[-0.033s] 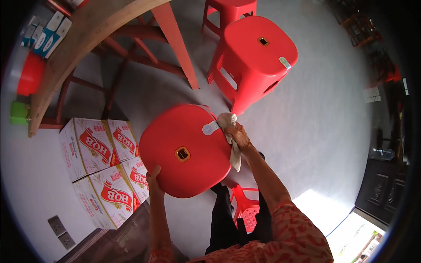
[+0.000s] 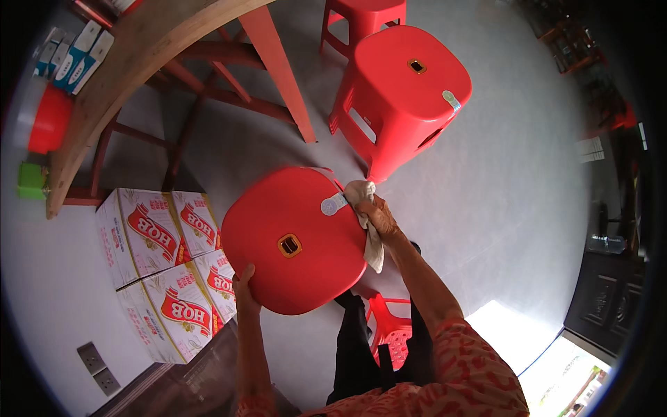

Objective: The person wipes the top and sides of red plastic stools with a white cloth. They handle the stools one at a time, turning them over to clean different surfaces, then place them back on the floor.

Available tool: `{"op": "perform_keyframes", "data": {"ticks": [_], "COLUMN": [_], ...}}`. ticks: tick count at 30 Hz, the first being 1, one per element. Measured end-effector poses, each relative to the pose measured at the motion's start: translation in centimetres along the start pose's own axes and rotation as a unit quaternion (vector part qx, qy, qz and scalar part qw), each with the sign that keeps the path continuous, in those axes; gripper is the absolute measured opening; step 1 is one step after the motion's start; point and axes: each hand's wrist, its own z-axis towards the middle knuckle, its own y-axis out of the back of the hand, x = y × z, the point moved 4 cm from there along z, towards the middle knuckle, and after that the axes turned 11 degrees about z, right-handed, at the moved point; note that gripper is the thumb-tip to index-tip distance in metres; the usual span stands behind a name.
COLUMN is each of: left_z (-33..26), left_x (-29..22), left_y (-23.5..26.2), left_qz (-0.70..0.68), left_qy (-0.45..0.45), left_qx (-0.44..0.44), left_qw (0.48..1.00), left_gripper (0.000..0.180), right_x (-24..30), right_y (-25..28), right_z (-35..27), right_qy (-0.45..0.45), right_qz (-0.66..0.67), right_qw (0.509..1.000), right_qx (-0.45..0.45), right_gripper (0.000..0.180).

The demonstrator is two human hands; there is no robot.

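Observation:
A red plastic stool is right in front of me, its rounded seat facing up, with a gold-rimmed slot and a pale sticker. My left hand grips the seat's near left edge, thumb on top; its other fingers are mostly hidden. A whitish cloth is bunched in my right hand, which presses it against the right side of the seat, beside the sticker. One end of the cloth hangs down along the edge. The stool's legs are mostly out of sight under the seat.
Stacked red stools stand ahead, with another stool behind them. A wooden table on red legs fills the upper left. Several white cartons line the left wall. A small red chair is near my legs.

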Motion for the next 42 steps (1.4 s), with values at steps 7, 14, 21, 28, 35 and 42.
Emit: {"op": "perform_keyframes", "data": {"ticks": [7, 14, 21, 28, 35, 42], "left_z": [-4.2, -13.6, -23.2, -32.0, -33.2, -18.6], "left_x": [-7.4, -13.4, -16.7, -14.3, -6.0, 9.3], "left_y": [0.1, -5.1, -14.9, -30.1, -44.0, -47.3], "left_qz": [0.014, 0.001, 0.001, 0.106, 0.181, 0.224], "left_qy": [0.022, -0.073, -0.188, -0.172, -0.133, -0.049], "left_qx": [-0.007, 0.032, 0.123, 0.160, 0.247, 0.203], "left_qw": [1.000, 0.997, 0.974, 0.966, 0.943, 0.952], "left_gripper": [0.066, 0.072, 0.067, 0.083, 0.074, 0.062], "right_x": [5.8, 14.4, 16.3, 14.6, 14.4, 7.9], "right_y": [-3.9, -2.2, 9.7, 24.1, 39.5, 48.8], "right_z": [-4.5, -13.2, -17.9, -26.2, -32.0, -27.8], "right_qy": [0.018, 0.017, 0.021, 0.355, 0.164, 0.209], "right_qz": [0.098, 0.207, 0.340, 0.177, 0.405, 0.373], "right_qw": [0.994, 0.978, 0.930, 0.916, 0.888, 0.886], "right_qx": [0.037, 0.030, 0.138, -0.055, -0.143, -0.181], "right_gripper": [0.033, 0.038, 0.027, 0.021, 0.036, 0.046]}}
